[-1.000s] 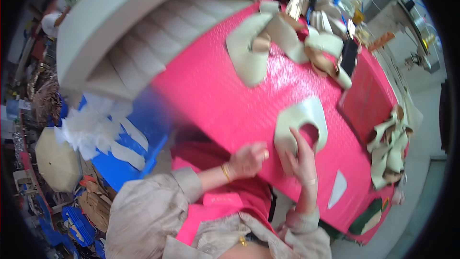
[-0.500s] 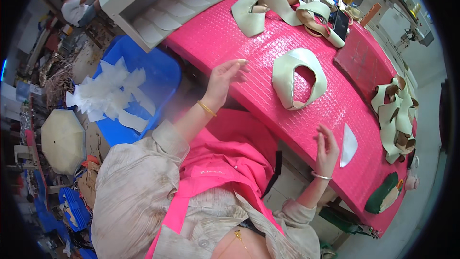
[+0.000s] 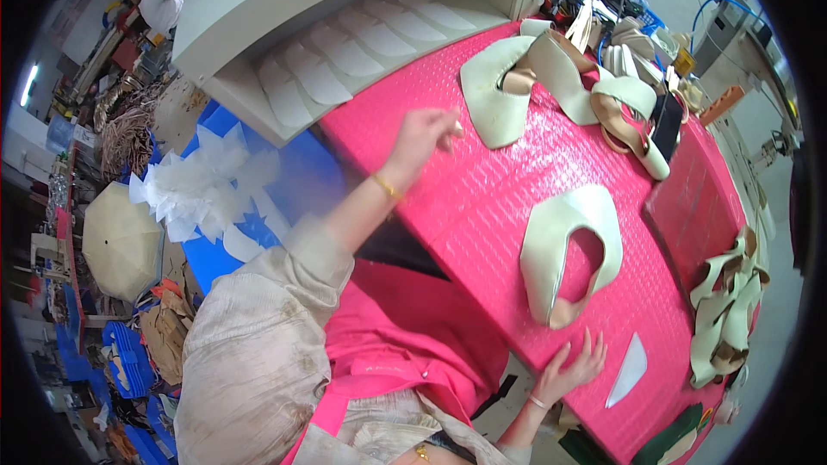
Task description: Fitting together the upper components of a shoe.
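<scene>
Over the near left edge of the pink-covered table, in front of the grey box-shaped machine, my left hand (image 3: 424,145) is raised. Its fingers are curled together, and what they pinch, if anything, cannot be made out. My right hand (image 3: 573,368) hovers at or rests on the near edge with fingers spread and nothing in them. Just beyond it stands a pale green ring-shaped shoe upper (image 3: 594,207) with an open middle. To the right of that hand lies a small white curved piece (image 3: 629,372), apart from the fingers.
White curved sheets line the opening of the grey machine (image 3: 258,0). A blue bin (image 3: 301,164) of white pieces sits at left. More pale green uppers (image 3: 495,95) lie at the back, with a dark phone (image 3: 665,125). Further uppers (image 3: 724,319) are stacked at right beside a red board (image 3: 698,207).
The view has turned, so the table's things sit lower and further right. My left hand has moved toward the machine and its fingers have curled. My right hand's fingers have spread.
</scene>
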The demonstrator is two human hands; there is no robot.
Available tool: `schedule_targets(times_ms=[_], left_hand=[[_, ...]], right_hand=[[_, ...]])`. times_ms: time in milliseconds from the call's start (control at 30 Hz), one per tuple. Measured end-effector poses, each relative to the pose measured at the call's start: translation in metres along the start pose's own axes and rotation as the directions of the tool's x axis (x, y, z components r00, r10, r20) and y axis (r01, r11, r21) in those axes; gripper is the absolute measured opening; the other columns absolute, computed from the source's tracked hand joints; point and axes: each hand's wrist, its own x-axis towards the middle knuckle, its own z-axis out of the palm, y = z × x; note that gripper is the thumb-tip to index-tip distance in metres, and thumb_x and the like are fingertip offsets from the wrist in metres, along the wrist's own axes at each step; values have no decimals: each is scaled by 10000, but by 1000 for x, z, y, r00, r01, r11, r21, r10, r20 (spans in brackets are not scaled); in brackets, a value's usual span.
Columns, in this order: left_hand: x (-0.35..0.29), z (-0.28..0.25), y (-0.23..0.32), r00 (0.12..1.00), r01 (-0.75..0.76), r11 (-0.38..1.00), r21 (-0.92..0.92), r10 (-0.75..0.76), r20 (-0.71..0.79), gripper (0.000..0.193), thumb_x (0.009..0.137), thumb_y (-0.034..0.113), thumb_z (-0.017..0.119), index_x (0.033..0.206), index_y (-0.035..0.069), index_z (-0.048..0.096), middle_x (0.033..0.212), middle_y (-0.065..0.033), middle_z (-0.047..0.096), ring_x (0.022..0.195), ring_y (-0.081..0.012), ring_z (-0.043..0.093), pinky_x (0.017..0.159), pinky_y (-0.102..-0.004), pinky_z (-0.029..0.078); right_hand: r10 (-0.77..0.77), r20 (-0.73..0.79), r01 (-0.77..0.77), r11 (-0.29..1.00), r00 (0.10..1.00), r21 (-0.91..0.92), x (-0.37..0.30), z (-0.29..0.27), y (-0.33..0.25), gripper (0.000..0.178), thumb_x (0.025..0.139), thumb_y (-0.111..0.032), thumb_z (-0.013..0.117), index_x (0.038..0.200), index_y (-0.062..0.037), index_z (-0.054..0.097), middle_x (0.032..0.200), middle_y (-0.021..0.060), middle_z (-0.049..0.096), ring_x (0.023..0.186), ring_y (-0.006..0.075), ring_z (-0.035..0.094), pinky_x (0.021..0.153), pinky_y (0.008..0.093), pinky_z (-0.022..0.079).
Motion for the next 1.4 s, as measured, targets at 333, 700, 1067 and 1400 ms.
schedule_targets(times_ms=[333, 700, 1067, 1400], left_hand=[[253, -36, -26, 826, -333, -44, 942, 468, 314, 132, 746, 142, 535, 767, 68, 643, 734, -152, 613, 692, -284, 614, 625, -386, 494], [284, -55, -27, 916, -198, 340, 919, 397, 51, 224, 684, 272, 597, 770, 71, 646, 763, -106, 616, 738, -317, 589, 665, -386, 474], [272, -38, -29, 852, -317, -148, 937, 390, 350, 106, 760, 98, 497, 778, 54, 593, 803, -153, 597, 767, -326, 588, 672, -402, 483], [240, -51, 42, 700, -170, 182, 968, 714, -11, 160, 767, 77, 473, 824, 97, 621, 689, -166, 599, 679, -340, 595, 614, -414, 477]], right_hand=[[67, 108, -69, 998, 992, 8, 1, 7, -5, 228, 778, 0, 457, 986, 13, 548, 1115, 166, 513, 1077, 322, 443, 940, 422, 315], [98, 111, -104, 993, 989, 48, 2, 8, -7, 233, 741, 70, 397, 908, 26, 554, 1095, 176, 529, 1061, 321, 463, 935, 411, 324], [1, 19, -3, 995, 1000, 98, 16, 4, -20, 272, 683, 59, 463, 907, 6, 610, 1030, 173, 576, 989, 326, 514, 909, 417, 370], [39, 70, -43, 997, 997, 60, -1, 8, 3, 212, 715, 51, 434, 881, 15, 561, 1058, 160, 550, 1049, 324, 468, 923, 408, 336]])
